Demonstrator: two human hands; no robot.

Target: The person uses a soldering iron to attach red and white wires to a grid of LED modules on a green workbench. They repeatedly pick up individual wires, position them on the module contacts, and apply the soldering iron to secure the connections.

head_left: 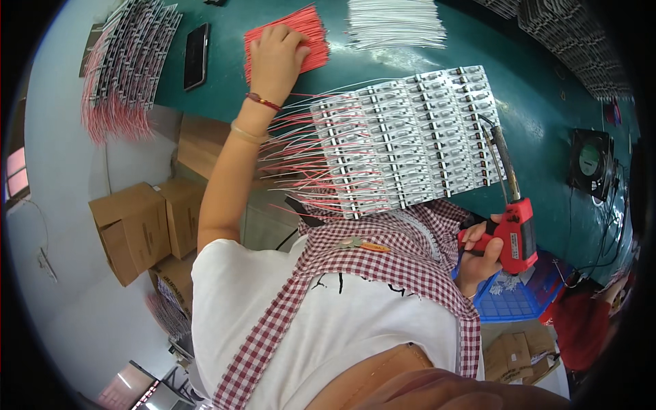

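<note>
My left hand (277,60) rests on a pile of thin red wires (311,27) at the far side of the table. Its fingers are bent down and closed on the wires; how many they grip is hidden. In my right hand (480,258) is a red soldering gun (518,239), its long metal barrel and tip pointing away over the right edge of a board panel. The white panel (410,140) carries rows of small parts and lies tilted at the table's near edge. Red and white wires (297,154) stick out from its left side.
White wires (396,24) are piled at the back. A phone (196,57) and a stack of wired panels (130,61) lie on the left. More panels (574,41) and a black fan (591,162) stand right. A blue basket (509,309) and cardboard boxes (133,232) sit lower down.
</note>
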